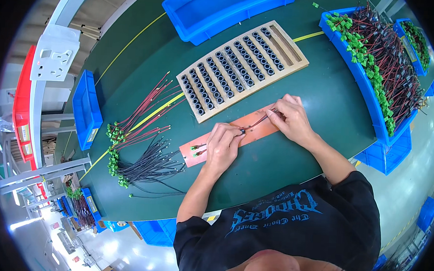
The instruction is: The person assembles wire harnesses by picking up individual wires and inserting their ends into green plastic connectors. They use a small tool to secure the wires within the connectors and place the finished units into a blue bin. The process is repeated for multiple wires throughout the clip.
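An orange board [262,130] lies slantwise on the green table in front of me. My left hand [221,143] is closed over its left half, pinching a thin wire lead beside a small black piece [243,131]. Two green connectors [195,147] on short leads stick out to the left of that hand. Over the board's right end, my right hand [292,119] is closed, with thumb and fingertips on the dark reddish wires [261,121] of the lead. The wires stretch between both hands. My left fingers partly hide the lead.
Beyond the board stands a wooden tray [252,90] with rows of black rings. Black wires [148,164] and red wires [145,103] with green connectors lie left. A blue bin [357,76] of finished-looking leads stands right; blue trays [227,22] stand at the back and far left [86,110].
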Demonstrator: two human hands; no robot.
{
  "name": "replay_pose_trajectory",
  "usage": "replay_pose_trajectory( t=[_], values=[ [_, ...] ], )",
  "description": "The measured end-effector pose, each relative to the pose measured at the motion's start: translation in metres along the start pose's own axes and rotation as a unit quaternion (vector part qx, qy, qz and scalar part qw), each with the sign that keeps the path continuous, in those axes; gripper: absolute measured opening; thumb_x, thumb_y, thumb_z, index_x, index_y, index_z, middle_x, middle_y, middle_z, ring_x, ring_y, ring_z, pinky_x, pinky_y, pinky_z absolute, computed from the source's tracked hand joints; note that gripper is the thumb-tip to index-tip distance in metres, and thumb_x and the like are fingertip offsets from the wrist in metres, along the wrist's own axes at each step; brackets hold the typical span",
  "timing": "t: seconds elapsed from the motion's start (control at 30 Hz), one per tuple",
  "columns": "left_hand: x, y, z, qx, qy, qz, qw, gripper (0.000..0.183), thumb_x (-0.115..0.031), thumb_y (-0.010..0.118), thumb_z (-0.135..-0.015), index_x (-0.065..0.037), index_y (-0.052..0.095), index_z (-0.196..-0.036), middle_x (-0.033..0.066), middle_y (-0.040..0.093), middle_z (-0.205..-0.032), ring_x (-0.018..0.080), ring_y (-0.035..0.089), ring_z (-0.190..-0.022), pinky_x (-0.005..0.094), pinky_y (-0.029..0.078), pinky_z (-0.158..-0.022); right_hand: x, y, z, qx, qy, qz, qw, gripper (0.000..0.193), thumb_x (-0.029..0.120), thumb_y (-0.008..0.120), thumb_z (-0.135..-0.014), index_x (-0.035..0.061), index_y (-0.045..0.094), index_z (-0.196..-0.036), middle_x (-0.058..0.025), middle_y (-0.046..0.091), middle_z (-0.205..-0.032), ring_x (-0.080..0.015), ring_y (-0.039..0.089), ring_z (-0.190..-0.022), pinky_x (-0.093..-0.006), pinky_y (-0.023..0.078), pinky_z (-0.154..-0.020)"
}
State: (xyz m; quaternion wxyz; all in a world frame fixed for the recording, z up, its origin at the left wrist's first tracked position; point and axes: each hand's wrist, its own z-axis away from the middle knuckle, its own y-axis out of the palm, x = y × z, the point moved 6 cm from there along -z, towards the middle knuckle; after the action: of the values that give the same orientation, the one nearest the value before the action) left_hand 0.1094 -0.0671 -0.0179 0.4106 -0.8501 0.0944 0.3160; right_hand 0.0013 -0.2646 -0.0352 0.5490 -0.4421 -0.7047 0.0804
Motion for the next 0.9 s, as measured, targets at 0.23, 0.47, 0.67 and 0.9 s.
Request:
replay_pose_trajectory(
  t=[0.23,0.47,0.67,0.9],
  values=[
    [0.002,0.001,0.001,-0.005,-0.003,0.009,1.000,0.019,0.007,0.082,-0.076,0.001,0.069,-0.088,0.0134,0.072,-0.092,0.0303,0.068,-0.085,0.0391,0.056,-0.073,-0.003,0.003,0.002,0.018,0.020,-0.003,1.000,0.023,0.018,0.075,-0.093,0.0059,0.063,-0.078,-0.0041,0.062,-0.071,-0.0231,0.055,-0.076,-0.0393,0.041,-0.085],
    [0.006,0.002,0.005,-0.011,-0.010,0.026,1.000,0.019,0.006,0.083,-0.076,0.001,0.069,-0.088,0.0133,0.072,-0.093,0.0300,0.068,-0.086,0.0385,0.055,-0.074,0.008,0.003,-0.002,0.040,-0.004,0.002,0.999,0.015,0.026,0.079,-0.091,0.0112,0.081,-0.092,0.0016,0.069,-0.077,-0.0196,0.056,-0.086,-0.0392,0.038,-0.092],
    [0.007,0.001,0.005,-0.008,-0.021,0.031,0.999,0.019,0.005,0.084,-0.076,0.000,0.069,-0.088,0.0127,0.073,-0.093,0.0290,0.068,-0.086,0.0379,0.055,-0.074,0.005,0.011,-0.001,0.050,-0.001,0.010,0.999,0.016,0.026,0.081,-0.089,0.0107,0.080,-0.089,0.0021,0.069,-0.075,-0.0187,0.056,-0.086,-0.0423,0.037,-0.096],
    [0.009,0.003,0.004,-0.003,-0.030,0.042,0.999,0.018,0.005,0.083,-0.077,0.000,0.070,-0.088,0.0120,0.072,-0.093,0.0289,0.068,-0.087,0.0381,0.055,-0.075,0.008,0.014,0.000,0.048,-0.020,-0.008,0.999,0.017,0.024,0.082,-0.088,0.0080,0.079,-0.086,0.0022,0.070,-0.077,-0.0192,0.057,-0.088,-0.0434,0.039,-0.103]
  ],
)
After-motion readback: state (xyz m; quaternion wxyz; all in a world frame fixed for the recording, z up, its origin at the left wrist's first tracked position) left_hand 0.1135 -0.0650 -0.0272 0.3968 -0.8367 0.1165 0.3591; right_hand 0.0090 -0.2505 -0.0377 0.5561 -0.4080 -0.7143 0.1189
